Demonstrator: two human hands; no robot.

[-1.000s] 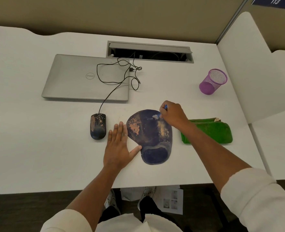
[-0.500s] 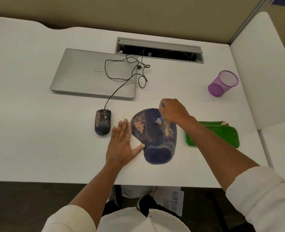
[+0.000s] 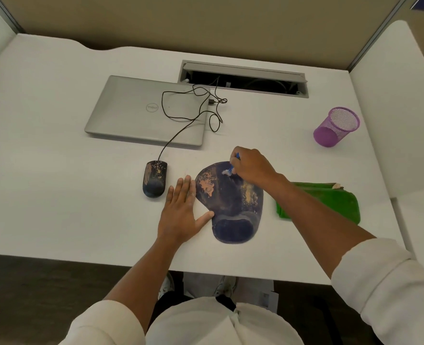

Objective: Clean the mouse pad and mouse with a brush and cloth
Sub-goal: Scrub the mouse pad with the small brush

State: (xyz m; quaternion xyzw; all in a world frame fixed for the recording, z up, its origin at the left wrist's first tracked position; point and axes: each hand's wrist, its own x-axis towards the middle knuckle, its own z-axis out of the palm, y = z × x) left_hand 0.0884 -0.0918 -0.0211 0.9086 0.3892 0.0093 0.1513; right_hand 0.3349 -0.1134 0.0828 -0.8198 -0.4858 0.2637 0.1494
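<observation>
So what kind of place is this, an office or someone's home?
Most likely an office workstation: a white desk walled in by partition panels, a cable hatch set into the desktop, and a closed laptop with a wired mouse.

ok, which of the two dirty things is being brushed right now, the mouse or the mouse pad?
The mouse pad: the brush held in the right hand touches its far edge. The mouse lies untouched, beyond the left hand.

My white surface [image 3: 56, 170] backs onto a tan partition wall [image 3: 206, 21]; a white divider panel [image 3: 392, 108] stands to my right, and dark floor [image 3: 31, 295] lies below.
</observation>
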